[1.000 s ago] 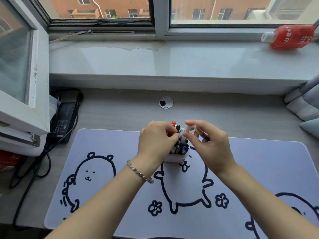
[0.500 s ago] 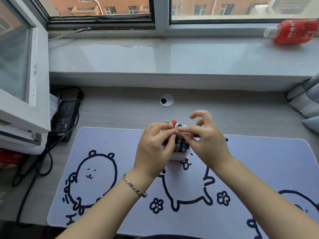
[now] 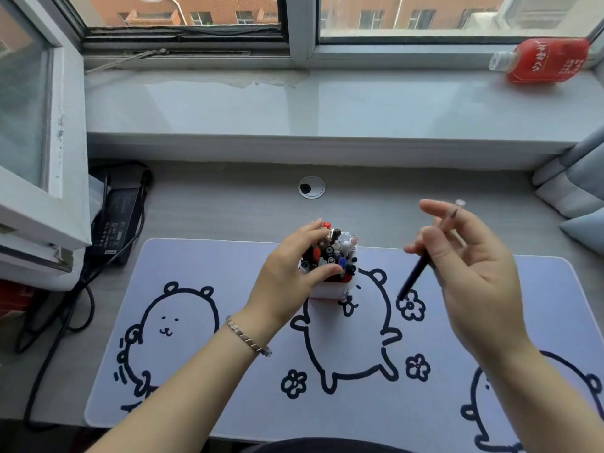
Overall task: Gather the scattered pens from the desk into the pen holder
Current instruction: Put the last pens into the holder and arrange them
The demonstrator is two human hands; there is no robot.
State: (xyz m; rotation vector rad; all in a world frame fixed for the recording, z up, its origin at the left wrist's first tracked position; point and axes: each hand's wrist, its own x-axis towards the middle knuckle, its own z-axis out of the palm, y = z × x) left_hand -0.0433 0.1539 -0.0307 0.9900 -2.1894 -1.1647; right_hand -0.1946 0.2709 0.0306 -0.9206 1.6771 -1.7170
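At 9 o'clock on the desk, a black power adapter lies with dark cables trailing toward 7 o'clock, beside an open window sash. Desk mat with bear drawings covers the near part of the desk. Left hand, bracelet on the wrist, wraps around the pen holder from its 9 o'clock side, fingers curled over the rim, thumb pressed across the near pen tops. Holder stands upright on the mat at centre, white body, packed full with pens, caps up: red, black, blue, white. Cable grommet sits at 12 o'clock from the holder, well apart. Right hand is raised at 3 o'clock of the holder, apart from it, pinching a dark pen between thumb and fingers; pen tilted, dark end pointing down toward 7 o'clock, clear end up near the fingertips. Red bottle lies on its side on the windowsill at 1 o'clock. Grey cushion at 3 o'clock edge.
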